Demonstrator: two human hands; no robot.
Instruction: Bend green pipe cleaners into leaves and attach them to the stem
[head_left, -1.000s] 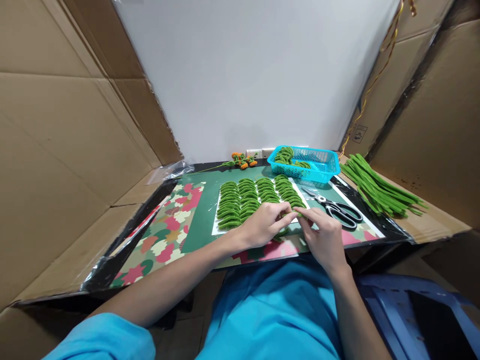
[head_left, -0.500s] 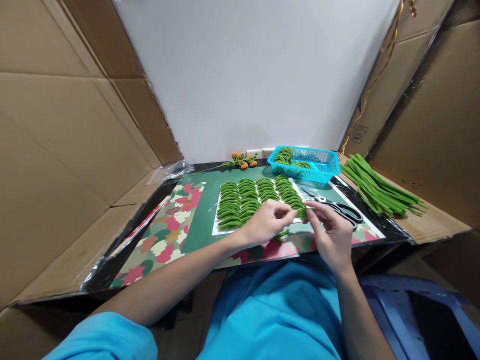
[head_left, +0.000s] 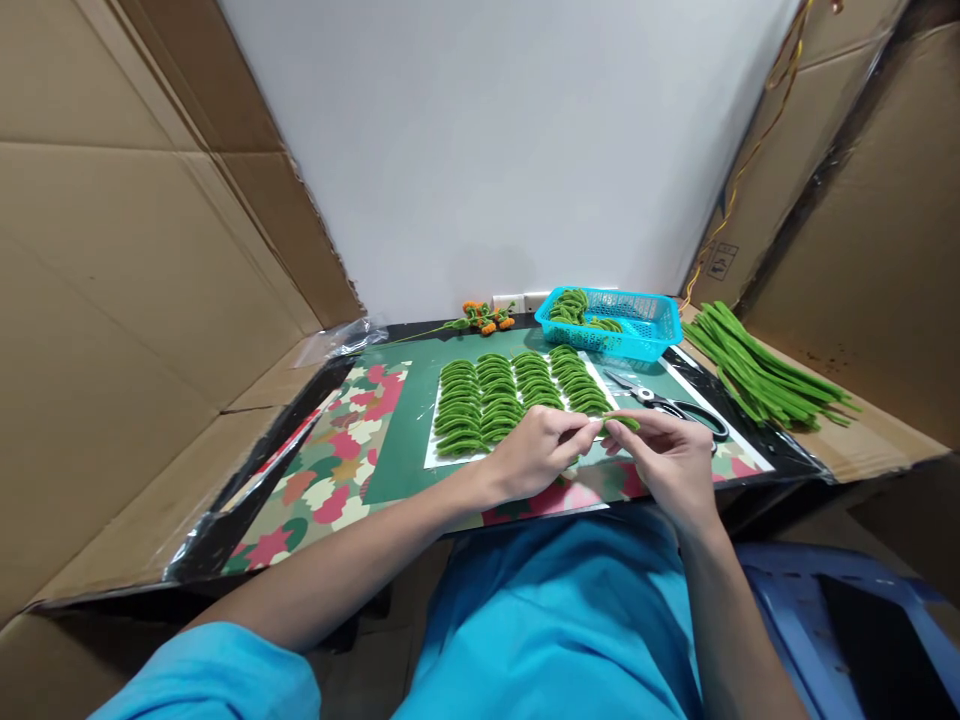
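1. Green fuzzy leaf piece, a bent length of pipe cleaner, is pinched between both hands just in front of the white sheet, at that sheet's near right corner.
2. Left hand has its thumb and forefinger closed on the piece's left end; right hand has its fingertips closed on the right end, palm turned down.
3. Half a second ago the right hand stood more upright with the piece raised between the fingers; now it lies flatter and lower, and the piece runs nearly level between the two hands. A second ago both hands were lower and closer to the person.
4. On the white sheet, four rows of finished green leaves lie as they did in the earlier frames.
5. Black-handled scissors rest to the right of the white sheet, just beyond the right hand, unmoved.
6. Behind the white sheet's far right corner sits a blue basket with more green pieces in it.
7. Further right of the sheet, a bundle of straight green stems lies on cardboard.
8. Behind the sheet's far edge, by the wall, lies a small sprig with orange flowers.
9. Under the sheet lies a green mat, with a camouflage-patterned cover to its left on the bench.
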